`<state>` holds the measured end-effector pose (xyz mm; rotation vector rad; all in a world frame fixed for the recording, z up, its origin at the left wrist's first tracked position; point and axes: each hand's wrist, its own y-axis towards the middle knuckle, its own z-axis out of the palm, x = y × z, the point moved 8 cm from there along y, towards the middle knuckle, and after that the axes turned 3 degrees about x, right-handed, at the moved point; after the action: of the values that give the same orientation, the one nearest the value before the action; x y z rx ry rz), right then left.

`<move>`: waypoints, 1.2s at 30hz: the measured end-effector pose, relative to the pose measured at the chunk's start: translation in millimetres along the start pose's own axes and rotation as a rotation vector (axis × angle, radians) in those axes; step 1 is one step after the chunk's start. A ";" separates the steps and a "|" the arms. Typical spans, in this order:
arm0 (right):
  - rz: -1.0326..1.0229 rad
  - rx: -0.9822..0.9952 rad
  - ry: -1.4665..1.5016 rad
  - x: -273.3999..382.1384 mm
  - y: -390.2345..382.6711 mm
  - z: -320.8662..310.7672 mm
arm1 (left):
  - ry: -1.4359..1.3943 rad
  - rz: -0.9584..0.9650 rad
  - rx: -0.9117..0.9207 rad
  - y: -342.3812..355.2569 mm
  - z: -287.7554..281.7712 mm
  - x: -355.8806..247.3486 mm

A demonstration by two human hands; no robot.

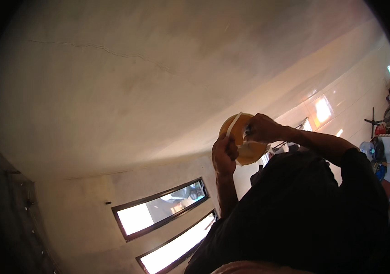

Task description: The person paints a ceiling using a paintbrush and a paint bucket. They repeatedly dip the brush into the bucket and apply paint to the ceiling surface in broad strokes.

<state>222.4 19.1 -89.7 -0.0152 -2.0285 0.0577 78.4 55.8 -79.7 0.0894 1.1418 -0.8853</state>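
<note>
Head view: camera tilts steeply upward; both hands are raised in front of a pale ceiling [149, 82] that carries a thin crack.
Left hand [224, 155]: forearm rises near-vertical from the dark sleeve; fingers curled shut around the lower left rim of a round orange-yellow object [239, 132], apparently a roll of tape.
Right hand [262, 129]: forearm comes in from the right, elbow bent; fingers closed on the object's upper right side, pinching at its face; a pale strip runs across the object's left part.
Object sits between the two hands, touching both, right of frame centre.
Edges and room: two long windows [160, 208] lie below left, well apart from the hands; cluttered items [382, 137] crowd the far right; open ceiling above and left of the hands.
</note>
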 end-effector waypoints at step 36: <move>-0.598 -0.281 -0.326 20.6 -17.3 -0.7 | 0.164 0.115 0.022 2.6 -8.1 -4.6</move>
<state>214.2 2.6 -70.1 0.4470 -2.2683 -0.6369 73.5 64.0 -80.6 0.2465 1.2664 -0.7990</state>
